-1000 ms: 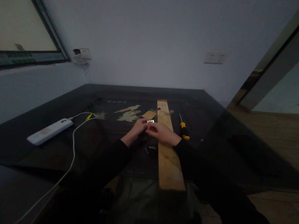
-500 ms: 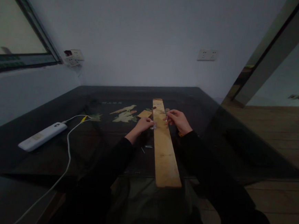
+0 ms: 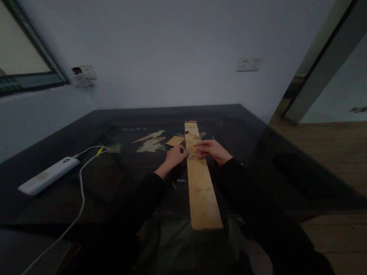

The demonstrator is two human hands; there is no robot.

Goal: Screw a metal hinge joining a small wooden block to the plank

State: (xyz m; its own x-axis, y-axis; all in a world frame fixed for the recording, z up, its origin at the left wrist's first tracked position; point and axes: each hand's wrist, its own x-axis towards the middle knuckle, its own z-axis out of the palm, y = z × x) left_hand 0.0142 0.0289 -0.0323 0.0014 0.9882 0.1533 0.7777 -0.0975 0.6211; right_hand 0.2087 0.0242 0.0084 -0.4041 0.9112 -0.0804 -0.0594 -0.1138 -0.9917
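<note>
A long, flat wooden board (image 3: 202,190) lies lengthwise in front of me, its near end jutting over the table edge. My left hand (image 3: 175,154) is closed at the board's left edge, thumb and finger pinching a small shiny, clear-looking thing (image 3: 187,154). Over the board, my right hand (image 3: 211,150) has its fingers bent together close to that shiny thing; what they hold, if anything, is too small to make out. Left of the board lie several thin metal pins, perhaps nails (image 3: 181,180).
A small square wooden piece (image 3: 175,141) rests left of the board's far part. At the left, a white power strip (image 3: 49,175) trails a white cable (image 3: 82,193) over the table's front edge. The dark table (image 3: 119,183) has a bird picture (image 3: 151,145) on its surface.
My right hand has moved left from the board's right side onto it, near my left hand. The thin pin it held upright no longer shows in its fingers. The view has shifted slightly.
</note>
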